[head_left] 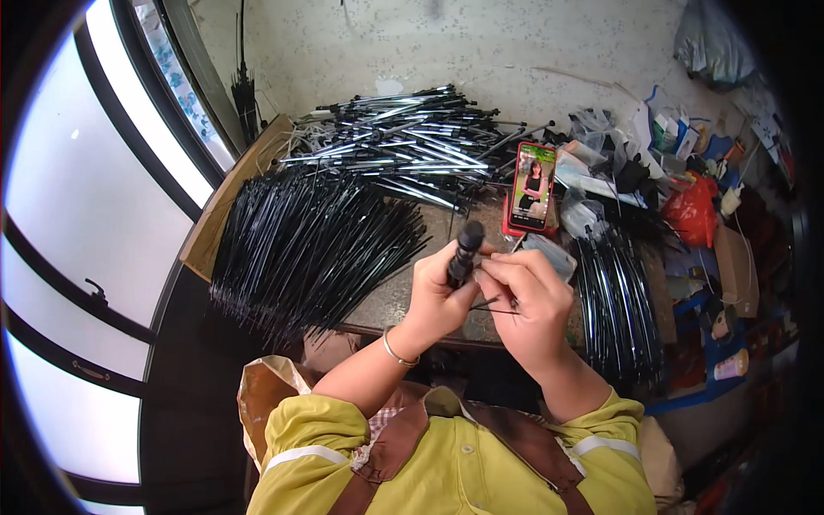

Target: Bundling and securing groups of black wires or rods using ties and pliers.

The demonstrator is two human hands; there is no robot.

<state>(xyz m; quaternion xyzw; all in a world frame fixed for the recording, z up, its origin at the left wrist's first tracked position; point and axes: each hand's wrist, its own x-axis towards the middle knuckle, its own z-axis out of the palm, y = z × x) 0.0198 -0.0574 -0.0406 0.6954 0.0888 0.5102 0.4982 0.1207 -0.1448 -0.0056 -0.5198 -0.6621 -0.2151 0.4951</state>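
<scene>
My left hand (pixel 436 289) is wrapped round a black umbrella shaft (pixel 464 254), seen nearly end-on with its rounded black end pointing up at me. Beside it and close to the shaft, my right hand (pixel 530 296) has its fingers pinched together. From these fingers, thin dark umbrella ribs (pixel 498 310) stick out toward the left hand. The exact spot where the ribs meet the shaft is hidden by the fingers. Both hands are above the near edge of the worktable (pixel 378 302).
A thick heap of black ribs (pixel 309 249) covers the table's left. Silver-and-black shafts (pixel 403 142) pile up behind. A phone (pixel 532 187) stands lit beyond my hands. More ribs (pixel 614 300) lie right, near a red plastic bag (pixel 692 209) and a paper cup (pixel 731 365).
</scene>
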